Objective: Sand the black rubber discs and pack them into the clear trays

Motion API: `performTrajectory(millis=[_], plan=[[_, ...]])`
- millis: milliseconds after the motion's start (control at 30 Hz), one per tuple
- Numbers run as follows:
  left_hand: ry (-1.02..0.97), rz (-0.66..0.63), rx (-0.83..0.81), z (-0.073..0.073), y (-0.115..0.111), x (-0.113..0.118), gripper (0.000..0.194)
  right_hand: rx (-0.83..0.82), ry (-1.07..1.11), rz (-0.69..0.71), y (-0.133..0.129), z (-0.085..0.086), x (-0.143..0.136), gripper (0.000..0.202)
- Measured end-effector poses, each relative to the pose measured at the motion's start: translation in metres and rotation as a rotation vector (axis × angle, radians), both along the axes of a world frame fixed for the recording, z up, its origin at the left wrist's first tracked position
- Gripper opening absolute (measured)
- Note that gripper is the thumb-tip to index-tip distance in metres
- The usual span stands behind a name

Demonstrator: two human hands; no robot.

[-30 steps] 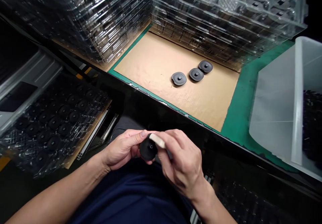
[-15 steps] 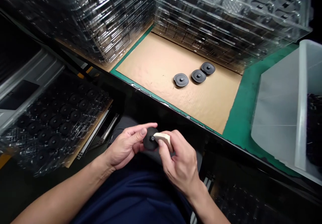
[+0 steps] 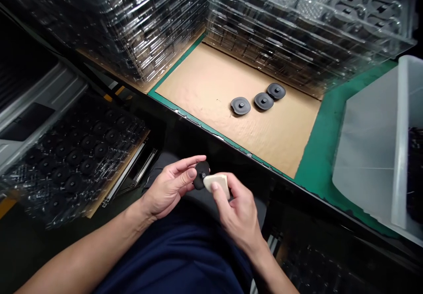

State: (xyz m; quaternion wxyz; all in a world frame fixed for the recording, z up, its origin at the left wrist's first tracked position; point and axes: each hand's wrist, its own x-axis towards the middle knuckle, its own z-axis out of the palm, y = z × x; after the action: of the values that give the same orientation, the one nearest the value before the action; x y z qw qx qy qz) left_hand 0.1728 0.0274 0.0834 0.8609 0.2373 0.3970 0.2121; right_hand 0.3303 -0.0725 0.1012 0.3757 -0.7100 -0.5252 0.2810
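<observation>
My left hand (image 3: 170, 186) grips a dark, rounded disc (image 3: 200, 170) with a small raised peg at its centre, tilted to face my right side. In my right hand (image 3: 239, 208) is a pale cream pad (image 3: 218, 185), pinched between thumb and fingers. The pad's tip lies against or just in front of the disc near its peg; whether they touch I cannot tell. Both hands are above my lap, in front of the table edge. On the brown board (image 3: 194, 78) lie three similar discs, a left one (image 3: 240, 105), a middle one (image 3: 263, 101) and a right one (image 3: 276, 91).
Tall stacks of clear plastic trays stand at the back left (image 3: 132, 30) and back right (image 3: 280, 25). A translucent bin (image 3: 366, 144) with dark contents is at the right. Lower left, a clear tray (image 3: 36, 197) holds several dark discs.
The disc has turned more edge-on in my left hand. The pad has tilted, so its broad face now shows. The table view has shifted slightly to the right.
</observation>
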Motion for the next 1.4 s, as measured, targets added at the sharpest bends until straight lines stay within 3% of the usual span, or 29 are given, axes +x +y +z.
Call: performTrajectory(millis=[33,100,167,233,333,367,433,500,567,633,733,867,900,967,1033,1100,1167,1267,1400], plan=[[0.026,0.027,0.043,0.001,0.001,0.000,0.048,-0.074,0.084,-0.015,-0.001,-0.002,-0.002,0.022],[0.061,-0.038,0.061,0.001,0.003,-0.003,0.047,-0.106,0.118,0.009,-0.003,-0.006,-0.004,0.022],[0.071,-0.186,0.033,-0.002,0.005,-0.008,0.045,-0.006,-0.001,0.047,-0.004,-0.009,-0.002,0.015],[0.065,-0.319,-0.021,-0.008,0.006,-0.012,0.044,0.096,-0.118,0.145,-0.004,-0.010,0.002,0.020],[0.024,-0.405,-0.159,-0.013,0.003,-0.011,0.051,0.223,-0.231,0.325,-0.002,-0.008,0.008,0.031],[0.002,-0.383,-0.194,-0.014,0.002,-0.009,0.051,0.243,-0.252,0.330,-0.002,-0.007,0.008,0.031],[-0.021,-0.251,-0.176,-0.013,-0.001,-0.004,0.047,0.203,-0.215,0.193,-0.001,-0.007,0.006,0.024],[0.003,-0.065,-0.060,-0.010,-0.003,-0.001,0.046,0.019,-0.024,0.021,-0.002,-0.008,0.002,0.019],[0.046,0.044,0.055,-0.009,-0.003,0.000,0.048,-0.171,0.178,-0.032,-0.003,-0.010,-0.002,0.030],[0.065,0.025,0.083,-0.009,-0.001,-0.002,0.049,-0.201,0.209,-0.011,-0.003,-0.012,-0.004,0.031],[0.070,-0.167,0.031,-0.014,0.002,-0.009,0.043,-0.006,0.012,0.032,-0.003,-0.015,0.000,0.017],[0.039,-0.356,-0.131,-0.021,0.001,-0.014,0.047,0.187,-0.184,0.315,-0.002,-0.015,0.010,0.032],[0.020,-0.355,-0.179,-0.022,0.000,-0.014,0.049,0.218,-0.218,0.349,-0.002,-0.014,0.011,0.033],[-0.010,-0.269,-0.204,-0.020,-0.002,-0.011,0.046,0.211,-0.220,0.268,-0.002,-0.012,0.010,0.027],[-0.029,-0.110,-0.131,-0.015,-0.002,-0.008,0.043,0.069,-0.076,0.078,-0.002,-0.011,0.005,0.017],[-0.032,0.015,-0.048,-0.010,-0.001,-0.004,0.045,-0.099,0.123,-0.034,-0.002,-0.009,-0.001,0.025],[-0.030,0.051,-0.014,-0.007,0.001,-0.003,0.046,-0.132,0.191,-0.037,-0.001,-0.008,-0.006,0.027],[-0.026,0.030,-0.021,-0.005,0.002,-0.004,0.046,0.000,0.071,-0.066,0.000,-0.008,-0.006,0.016],[-0.027,0.020,-0.071,-0.005,0.003,-0.008,0.045,0.020,0.111,0.084,0.000,-0.007,0.001,0.013]])
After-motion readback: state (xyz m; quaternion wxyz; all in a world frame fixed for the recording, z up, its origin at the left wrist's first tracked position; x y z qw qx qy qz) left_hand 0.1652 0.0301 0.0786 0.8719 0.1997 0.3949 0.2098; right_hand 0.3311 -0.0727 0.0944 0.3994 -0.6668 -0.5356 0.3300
